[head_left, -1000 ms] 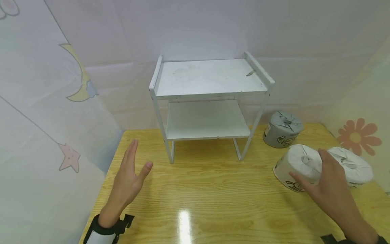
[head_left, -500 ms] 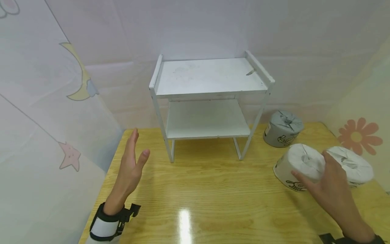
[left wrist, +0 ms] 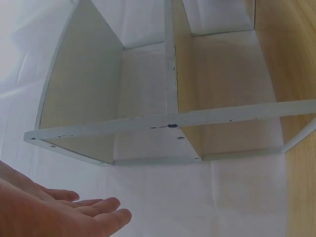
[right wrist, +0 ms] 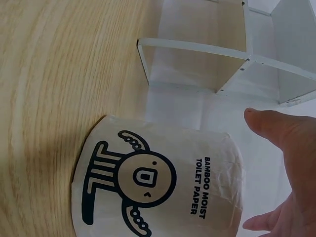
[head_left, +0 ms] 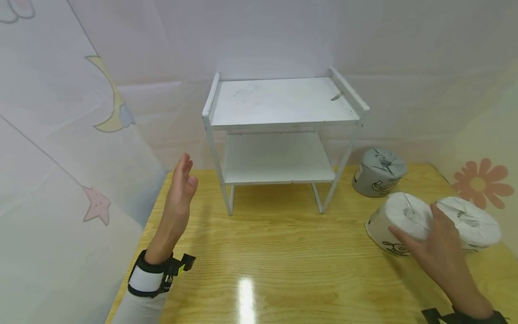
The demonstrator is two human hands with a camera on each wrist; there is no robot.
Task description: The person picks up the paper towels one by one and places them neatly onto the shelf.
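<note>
My right hand (head_left: 439,252) is held over the near side of a white paper-wrapped toilet roll (head_left: 384,229), thumb spread from the fingers. In the right wrist view a gap shows between the thumb (right wrist: 269,126) and the top of that toilet roll (right wrist: 163,182), printed "Bamboo Moist Toilet Paper". The fingertips lie by its top edge; whether they touch cannot be told. My left hand (head_left: 178,202) is raised above the table's left side, fingers straight, holding nothing. In the left wrist view, the left hand (left wrist: 74,212) is beside a white two-tier rack (left wrist: 173,89).
The white rack (head_left: 279,157) stands at the back centre of the wooden table (head_left: 283,252). A second white roll (head_left: 471,220) is right of the first, and a grey-wrapped roll (head_left: 378,173) stands behind. Printed cloth hangs around the back and sides.
My left hand has moved up and forward, turning so the thumb lies nearer the fingers. My right hand has barely shifted at the white toilet roll. The rolls stay in place.
</note>
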